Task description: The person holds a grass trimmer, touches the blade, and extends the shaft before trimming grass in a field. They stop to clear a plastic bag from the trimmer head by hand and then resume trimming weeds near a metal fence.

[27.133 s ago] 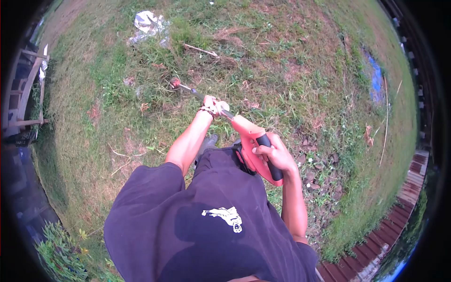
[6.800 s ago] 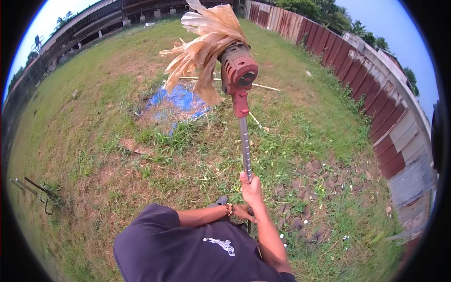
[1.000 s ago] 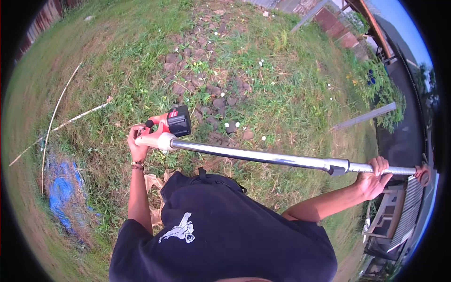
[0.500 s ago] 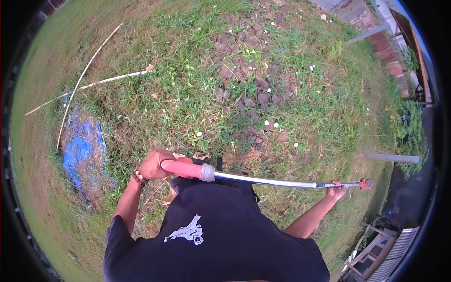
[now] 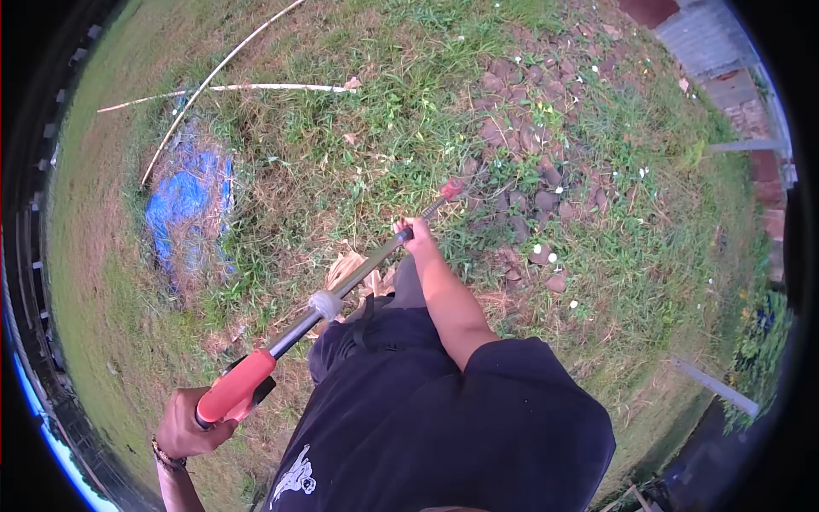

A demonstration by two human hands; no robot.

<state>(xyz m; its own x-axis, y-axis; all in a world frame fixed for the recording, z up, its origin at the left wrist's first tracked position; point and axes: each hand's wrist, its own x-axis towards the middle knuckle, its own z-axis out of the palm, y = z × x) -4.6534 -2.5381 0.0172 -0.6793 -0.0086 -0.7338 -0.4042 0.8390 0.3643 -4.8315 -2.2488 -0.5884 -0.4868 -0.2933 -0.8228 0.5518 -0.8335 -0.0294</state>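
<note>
A long metal pole tool point(image 5: 294, 331) crosses my body diagonally, with a red-orange housing at its lower left end and a small red piece at its far upper right end. My left hand point(image 5: 192, 424) is closed round the end of the red housing; a beaded bracelet shows on that wrist. Near the thin far section, my right hand point(image 5: 414, 235) grips the pole with its arm stretched forward. A whitish wrapping point(image 5: 325, 305) sits round the middle of the pole.
Grass and weeds cover the ground. A blue tarp point(image 5: 181, 203) lies at the left, beside two long thin sticks point(image 5: 290, 87). Stones point(image 5: 520, 136) lie ahead to the right. Metal sheets point(image 5: 704, 38) and a grey post point(image 5: 717, 386) stand at the right edge.
The pole has swung from nearly level to diagonal, its far end now ahead of me. My left hand has moved down and left, my right hand forward and inward. The view has shifted.
</note>
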